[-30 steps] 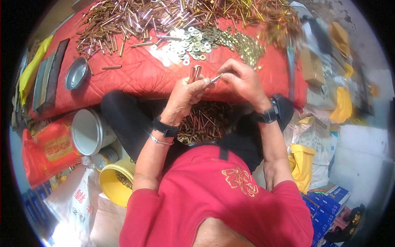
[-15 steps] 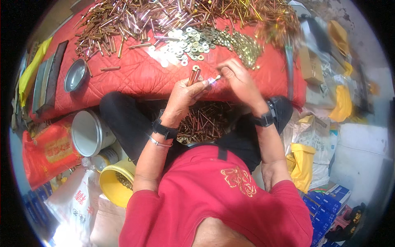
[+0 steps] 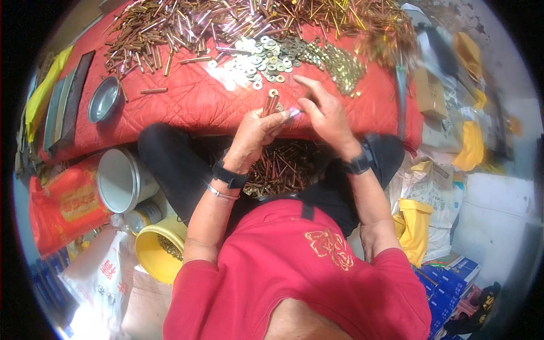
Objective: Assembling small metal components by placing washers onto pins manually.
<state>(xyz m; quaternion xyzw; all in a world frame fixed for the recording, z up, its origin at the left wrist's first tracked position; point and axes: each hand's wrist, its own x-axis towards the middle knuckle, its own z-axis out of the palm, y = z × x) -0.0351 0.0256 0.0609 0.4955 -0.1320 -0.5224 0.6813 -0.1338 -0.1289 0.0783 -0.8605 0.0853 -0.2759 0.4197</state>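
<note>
My left hand point(image 3: 256, 133) is closed around a few copper-coloured metal rods point(image 3: 270, 105), which stick up past its fingers above the near edge of the red quilted cover. A bright, shiny tip pokes out on the thumb side; glare hides its shape. Close by on the right, my right hand point(image 3: 327, 116) has its index finger stretched forward and its thumb apart, with nothing visible between them. Beyond the hands lie loose silver washers point(image 3: 258, 59), with a pile of small brass-coloured pieces, probably nuts point(image 3: 343, 68), to their right. One washer point(image 3: 273, 92) rests just past the held rods.
A large heap of copper-coloured rods point(image 3: 198, 28) covers the far side of the red quilt point(image 3: 187, 105). A metal bowl point(image 3: 105, 99) sits at the left. More rods point(image 3: 280, 170) lie between my legs. A yellow bucket point(image 3: 153, 266) and a grey-white bucket point(image 3: 118, 180) stand at lower left.
My right hand has moved slightly away from the left hand's shiny tip, and its index finger has straightened toward the washers. The left hand keeps its hold on the rods.
</note>
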